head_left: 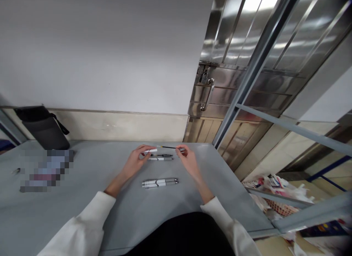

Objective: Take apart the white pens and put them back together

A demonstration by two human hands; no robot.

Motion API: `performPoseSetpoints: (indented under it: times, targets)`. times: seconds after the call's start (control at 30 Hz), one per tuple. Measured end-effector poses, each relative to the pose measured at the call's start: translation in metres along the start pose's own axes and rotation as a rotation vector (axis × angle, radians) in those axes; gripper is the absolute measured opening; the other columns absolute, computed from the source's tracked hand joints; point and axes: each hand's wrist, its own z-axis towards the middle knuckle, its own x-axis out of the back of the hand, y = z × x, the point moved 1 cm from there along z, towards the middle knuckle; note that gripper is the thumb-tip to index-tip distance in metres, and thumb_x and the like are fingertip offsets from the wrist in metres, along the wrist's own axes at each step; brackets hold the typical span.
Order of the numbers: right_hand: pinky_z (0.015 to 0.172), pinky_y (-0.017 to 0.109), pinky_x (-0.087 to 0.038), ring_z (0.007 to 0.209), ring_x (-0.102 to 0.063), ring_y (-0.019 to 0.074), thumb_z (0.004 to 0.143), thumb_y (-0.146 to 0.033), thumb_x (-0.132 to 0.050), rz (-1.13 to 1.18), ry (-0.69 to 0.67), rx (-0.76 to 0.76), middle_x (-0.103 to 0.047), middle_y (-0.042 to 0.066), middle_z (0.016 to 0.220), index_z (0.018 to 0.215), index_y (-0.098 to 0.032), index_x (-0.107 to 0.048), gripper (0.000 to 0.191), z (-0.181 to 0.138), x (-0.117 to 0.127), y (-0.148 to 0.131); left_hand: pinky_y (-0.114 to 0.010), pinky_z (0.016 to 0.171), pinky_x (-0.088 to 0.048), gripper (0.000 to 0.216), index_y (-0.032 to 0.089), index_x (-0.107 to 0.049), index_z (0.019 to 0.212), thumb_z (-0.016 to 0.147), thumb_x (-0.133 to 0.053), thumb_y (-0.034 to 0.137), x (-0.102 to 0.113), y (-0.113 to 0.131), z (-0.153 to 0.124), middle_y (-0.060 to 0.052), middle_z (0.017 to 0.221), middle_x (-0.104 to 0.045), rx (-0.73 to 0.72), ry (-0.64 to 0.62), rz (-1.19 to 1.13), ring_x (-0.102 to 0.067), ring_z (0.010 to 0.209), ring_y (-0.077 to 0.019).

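Note:
My left hand (136, 158) is closed on a white pen barrel (151, 150), whose end points right. Opposite it, my right hand (189, 160) pinches the grey front part of a pen, from which a thin dark refill (168, 147) with a yellowish end sticks out to the left. Barrel and refill are apart, with a small gap between them. Below the hands lie a white pen (159, 159) and a dark, slim pen or pen part (165, 155). Nearer to me, white pens with grey tips (160, 183) lie side by side.
A black pouch-like container (45, 127) with a strap stands at the table's back left. In front of it lies a blurred flat item (48, 171). A metal frame post (242, 89) rises at the right, beside a basket (280, 207) with plastic bags.

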Motion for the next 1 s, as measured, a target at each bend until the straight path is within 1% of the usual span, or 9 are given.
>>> performPoseSetpoints:
  times: [0.13,0.23,0.3,0.37,0.77,0.87,1.0]
  targets:
    - [0.07,0.034,-0.051,0.073,-0.068,0.0224,0.09,-0.053,-0.061,-0.003,-0.039,-0.019,-0.073,0.005,0.078,0.095,-0.023,-0.07,0.032,-0.001,0.001,-0.001,-0.035,0.089,-0.054,0.03,0.024,-0.074,0.115,0.096,-0.058,0.04,0.001,-0.004,0.001,-0.007,0.119,-0.076,0.069,0.054,-0.062,-0.069,0.11,-0.025]
    - [0.065,0.032,-0.048,0.067,-0.065,0.0211,0.092,-0.057,-0.057,-0.009,-0.058,-0.032,-0.069,0.003,0.071,0.085,-0.023,-0.067,0.036,-0.002,0.001,-0.002,-0.035,0.092,-0.054,0.03,0.023,-0.073,0.113,0.096,-0.059,0.044,0.001,-0.007,0.001,-0.006,0.118,-0.076,0.102,0.066,-0.096,-0.07,0.107,-0.0247]
    - [0.063,0.031,-0.046,0.064,-0.063,0.0196,0.093,-0.057,-0.055,-0.008,-0.068,-0.029,-0.067,0.002,0.07,0.078,-0.023,-0.064,0.039,-0.001,0.0,-0.001,-0.035,0.093,-0.054,0.031,0.022,-0.072,0.113,0.096,-0.059,0.045,0.001,-0.007,0.002,-0.006,0.118,-0.076,0.105,0.06,-0.104,-0.07,0.109,-0.0249]
    - [0.063,0.03,-0.044,0.063,-0.062,0.0188,0.095,-0.057,-0.053,-0.005,-0.075,-0.029,-0.066,0.001,0.069,0.075,-0.023,-0.062,0.04,-0.001,0.0,0.0,-0.036,0.094,-0.053,0.031,0.023,-0.072,0.113,0.097,-0.059,0.046,0.002,-0.005,0.002,-0.006,0.119,-0.076,0.099,0.049,-0.106,-0.069,0.111,-0.0254]
    - [0.062,0.029,-0.045,0.061,-0.062,0.0181,0.094,-0.058,-0.053,-0.031,-0.065,-0.025,-0.065,0.001,0.068,0.073,-0.023,-0.061,0.042,-0.001,0.0,-0.001,-0.036,0.095,-0.054,0.032,0.025,-0.075,0.115,0.098,-0.059,0.046,0.0,-0.003,0.001,-0.007,0.123,-0.076,0.075,0.008,-0.106,-0.069,0.114,-0.0263]
    - [0.064,0.03,-0.048,0.064,-0.064,0.0187,0.094,-0.056,-0.055,-0.021,-0.087,-0.001,-0.067,0.001,0.071,0.076,-0.023,-0.064,0.038,-0.005,-0.005,-0.005,-0.038,0.095,-0.054,0.033,0.026,-0.076,0.119,0.097,-0.061,0.046,-0.002,-0.001,0.001,-0.007,0.123,-0.077,0.057,-0.035,-0.092,-0.069,0.116,-0.0269]
    - [0.069,0.03,-0.053,0.069,-0.068,0.0194,0.091,-0.053,-0.061,-0.008,-0.141,0.055,-0.072,0.002,0.079,0.089,-0.024,-0.069,0.03,-0.01,-0.015,-0.011,-0.039,0.098,-0.054,0.034,0.026,-0.077,0.118,0.093,-0.066,0.046,-0.004,-0.002,0.0,-0.006,0.121,-0.078,0.069,-0.057,-0.112,-0.071,0.112,-0.027]
